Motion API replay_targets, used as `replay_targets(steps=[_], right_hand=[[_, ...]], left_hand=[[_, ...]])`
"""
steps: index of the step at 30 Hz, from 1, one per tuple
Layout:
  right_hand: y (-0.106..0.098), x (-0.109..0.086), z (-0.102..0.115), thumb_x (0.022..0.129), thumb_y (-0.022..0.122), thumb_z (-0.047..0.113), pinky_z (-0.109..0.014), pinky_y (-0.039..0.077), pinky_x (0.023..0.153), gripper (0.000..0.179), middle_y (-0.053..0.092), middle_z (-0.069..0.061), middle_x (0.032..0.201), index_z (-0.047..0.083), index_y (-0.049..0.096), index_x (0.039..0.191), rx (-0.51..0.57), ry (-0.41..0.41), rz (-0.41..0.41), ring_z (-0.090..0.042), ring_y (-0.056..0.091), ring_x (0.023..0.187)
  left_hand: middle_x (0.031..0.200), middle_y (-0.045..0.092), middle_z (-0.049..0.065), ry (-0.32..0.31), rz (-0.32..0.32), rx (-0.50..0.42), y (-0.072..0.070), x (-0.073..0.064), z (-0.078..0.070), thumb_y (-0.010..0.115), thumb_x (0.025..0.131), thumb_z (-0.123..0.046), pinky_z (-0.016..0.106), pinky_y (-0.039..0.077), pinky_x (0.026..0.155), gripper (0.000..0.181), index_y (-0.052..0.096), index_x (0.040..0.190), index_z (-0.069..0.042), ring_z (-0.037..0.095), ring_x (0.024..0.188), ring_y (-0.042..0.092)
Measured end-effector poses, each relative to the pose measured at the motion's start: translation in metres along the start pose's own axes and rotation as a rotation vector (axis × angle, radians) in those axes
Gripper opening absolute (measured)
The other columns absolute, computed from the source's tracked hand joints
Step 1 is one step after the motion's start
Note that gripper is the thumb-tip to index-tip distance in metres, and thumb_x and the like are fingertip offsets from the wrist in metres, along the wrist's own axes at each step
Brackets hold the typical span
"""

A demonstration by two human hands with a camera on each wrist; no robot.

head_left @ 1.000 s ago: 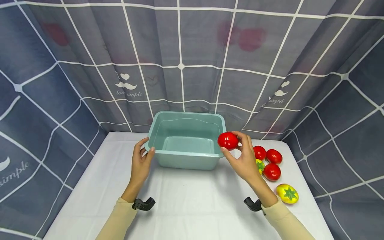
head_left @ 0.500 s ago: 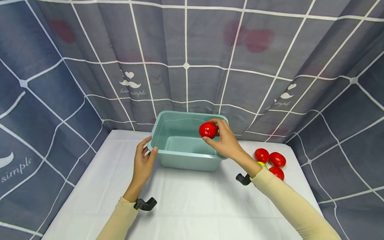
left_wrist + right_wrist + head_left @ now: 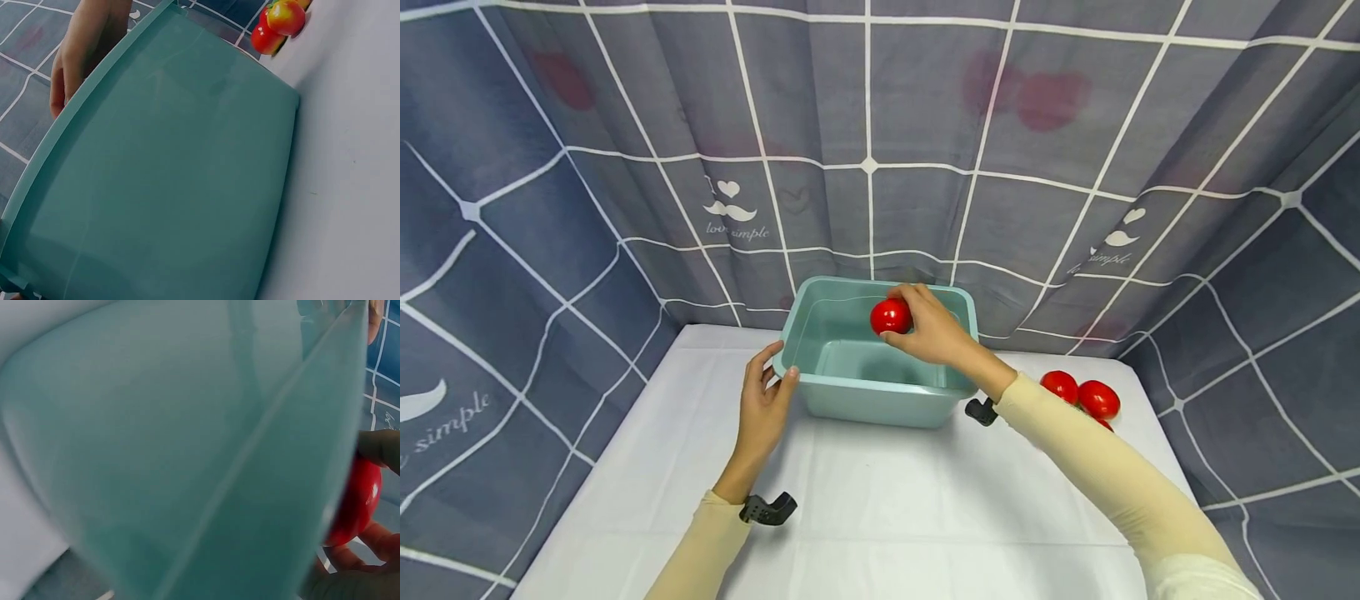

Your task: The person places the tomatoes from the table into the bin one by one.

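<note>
Red tomato point(image 3: 891, 317) pinched by right hand point(image 3: 932, 329) over one teal bin point(image 3: 880, 406), which left hand point(image 3: 763, 408) grips; three red ones point(image 3: 1098, 400) show far right.

A grey curtain point(image 3: 917, 125) with a white grid hangs in folds behind the white, faintly creased tabletop point(image 3: 865, 500). Left of its centre it bears a white heart point(image 3: 728, 188), a moustache print point(image 3: 730, 212) and script lettering point(image 3: 737, 232) ending in "simple"; a similar motif point(image 3: 1122, 239) sits farther right. Faded red blotches point(image 3: 1052, 100) mark its upper part. Gridded side curtains, the left one point(image 3: 505, 308) bluer, the right one point(image 3: 1300, 333) darker, flank the tabletop.
</note>
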State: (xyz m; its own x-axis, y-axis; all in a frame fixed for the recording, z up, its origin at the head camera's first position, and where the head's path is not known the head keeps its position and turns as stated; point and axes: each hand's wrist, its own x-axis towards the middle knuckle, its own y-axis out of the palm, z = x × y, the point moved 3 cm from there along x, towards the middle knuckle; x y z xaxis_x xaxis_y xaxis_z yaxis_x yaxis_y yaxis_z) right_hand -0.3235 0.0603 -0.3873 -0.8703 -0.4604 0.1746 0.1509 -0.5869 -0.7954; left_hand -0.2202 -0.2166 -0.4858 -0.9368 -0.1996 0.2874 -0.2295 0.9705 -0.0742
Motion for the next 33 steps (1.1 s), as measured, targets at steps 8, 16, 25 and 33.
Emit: replay_targets(steps=[8, 16, 25, 33], right_hand=[[0.005, 0.008, 0.004, 0.100, 0.077, 0.031, -0.047, 0.060, 0.105, 0.058, 0.052, -0.012, 0.150, 0.012, 0.053, 0.150, 0.088, -0.008, -0.045, -0.032, 0.064, 0.125], [0.004, 0.005, 0.008, 0.102, 0.075, 0.024, -0.049, 0.061, 0.105, 0.050, 0.052, -0.013, 0.148, 0.010, 0.056, 0.146, 0.119, -0.054, -0.080, -0.035, 0.063, 0.128], [-0.003, -0.010, -0.002, 0.102, 0.076, 0.028, -0.046, 0.061, 0.103, 0.052, 0.052, -0.010, 0.149, 0.016, 0.057, 0.147, 0.128, -0.032, -0.081, -0.032, 0.063, 0.131], [-0.019, -0.037, -0.017, 0.101, 0.077, 0.027, -0.052, 0.059, 0.105, 0.049, 0.055, -0.007, 0.147, 0.020, 0.059, 0.147, 0.177, -0.034, -0.167, -0.030, 0.061, 0.131]], left_hand=[[0.163, 0.037, 0.012, 0.006, 0.003, -0.001, 0.001, 0.000, -0.002, 0.064, 0.109, -0.014, 0.007, 0.049, 0.101, 0.054, 0.045, 0.160, -0.013, 0.034, 0.148, 0.047], [0.162, 0.037, 0.012, 0.002, -0.004, 0.017, 0.001, 0.001, 0.000, 0.065, 0.109, -0.015, 0.008, 0.049, 0.102, 0.054, 0.046, 0.160, -0.013, 0.035, 0.149, 0.047], [0.163, 0.037, 0.013, -0.002, -0.002, 0.027, 0.002, 0.000, -0.002, 0.064, 0.110, -0.016, 0.006, 0.048, 0.103, 0.054, 0.045, 0.161, -0.014, 0.036, 0.152, 0.046], [0.162, 0.037, 0.014, 0.001, -0.006, 0.021, 0.002, -0.001, -0.003, 0.063, 0.110, -0.015, 0.004, 0.048, 0.102, 0.054, 0.045, 0.161, -0.014, 0.036, 0.152, 0.046]])
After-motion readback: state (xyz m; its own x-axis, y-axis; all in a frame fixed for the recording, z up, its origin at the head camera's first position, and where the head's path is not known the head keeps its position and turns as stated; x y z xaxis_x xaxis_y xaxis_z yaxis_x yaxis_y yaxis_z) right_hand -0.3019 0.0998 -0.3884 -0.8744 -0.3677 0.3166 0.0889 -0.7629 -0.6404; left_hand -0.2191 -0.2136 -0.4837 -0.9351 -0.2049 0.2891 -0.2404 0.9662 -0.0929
